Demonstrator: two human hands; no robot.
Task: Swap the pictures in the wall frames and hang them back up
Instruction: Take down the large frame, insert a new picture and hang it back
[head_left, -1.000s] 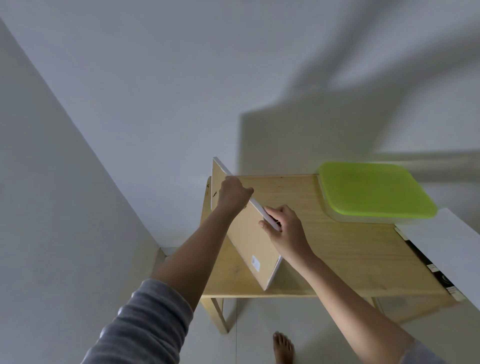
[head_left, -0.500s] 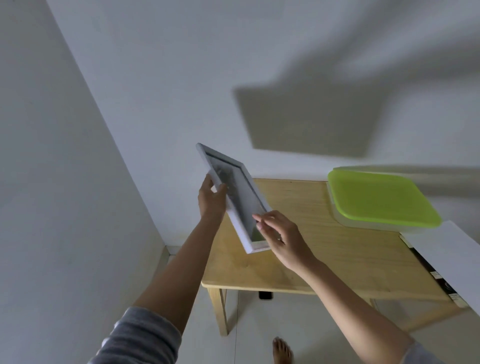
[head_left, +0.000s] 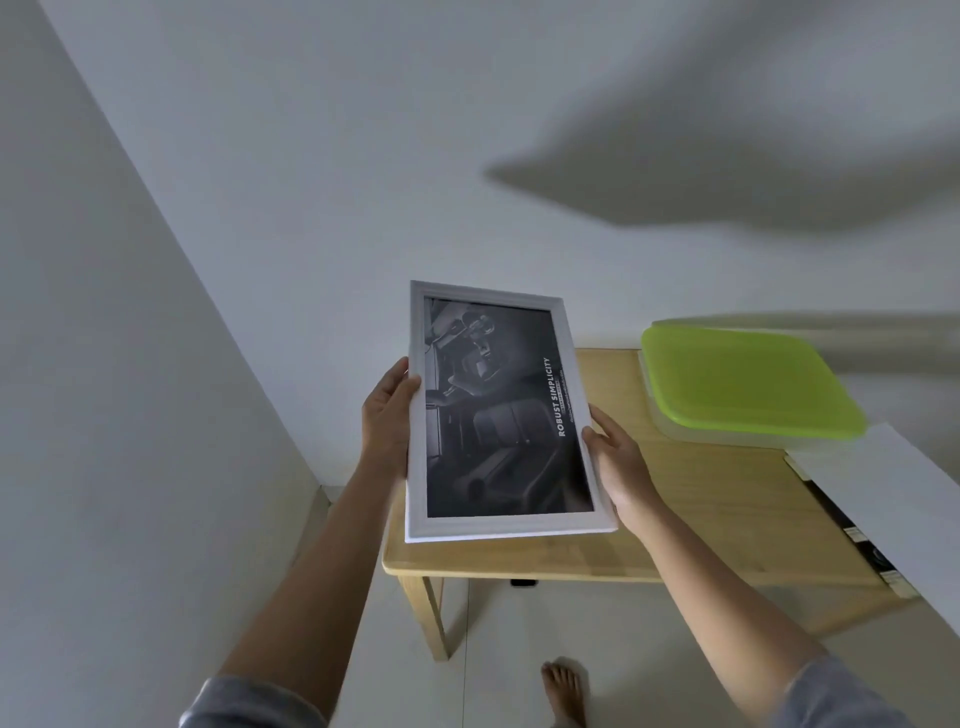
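**Both grips on the white picture frame, held above the wooden surface**

The left grip (head_left: 387, 415) clasps the left long edge of the picture frame (head_left: 498, 415). Its thumb lies over the front moulding and its fingers are hidden behind the back. The right grip (head_left: 621, 467) takes the opposite long edge lower down, with the thumb laid along the front of the rim and the fingers tucked behind. Both bare hands are closed on the frame and nothing else supports it.

The frame is in the air with its glazed front turned to the camera and its top leaning slightly away. Inside it is a dark greyscale picture (head_left: 493, 447) with the words "ROBUST SIMPLICITY" running sideways up its right part.

Below and behind the frame stands the pale wooden surface (head_left: 701, 519), pushed against the white wall (head_left: 363, 156). At the far right of the surface, near the wall, sits a shallow translucent container (head_left: 675, 431) closed by a lime-green lid (head_left: 748, 384). Its contents cannot be made out.

A flat white panel (head_left: 883, 499) lies over the right end of the surface, just beside the container, with a dark strip bearing small labels along its near edge. A bare foot (head_left: 563, 691) rests on the light floor by the surface's front leg, and grey sleeves cover both upper forearms.
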